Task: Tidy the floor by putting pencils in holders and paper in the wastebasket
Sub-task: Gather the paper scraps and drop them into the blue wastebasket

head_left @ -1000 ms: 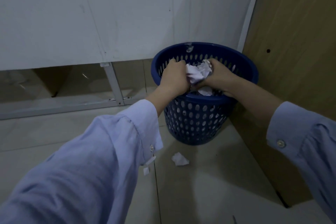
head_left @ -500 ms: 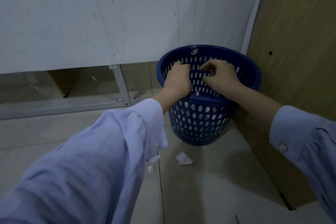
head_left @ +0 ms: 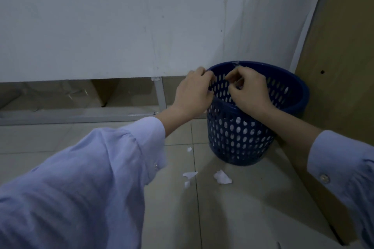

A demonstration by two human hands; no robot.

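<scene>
A blue perforated wastebasket [head_left: 238, 137] stands on the tiled floor in the corner. White paper shows through its holes. My left hand [head_left: 193, 95] hovers over the basket's left rim, fingers curled, nothing visible in it. My right hand [head_left: 250, 91] is above the basket's mouth with fingertips pinched together and nothing visible in it. On the floor in front of the basket lie a crumpled paper scrap [head_left: 222, 177], a torn piece [head_left: 189, 175], a smaller bit [head_left: 187, 184] and a tiny one [head_left: 189, 149]. No pencils or holders are in view.
A white panel [head_left: 121, 26] on a grey metal frame [head_left: 160, 95] runs behind the basket. A wooden cabinet side [head_left: 340, 66] stands close on the right. Tiled floor [head_left: 242, 218] extends toward me.
The crumpled paper held between both hands a second ago has gone into the basket. Both hands have risen slightly above the rim, and my view has pulled back and up.
</scene>
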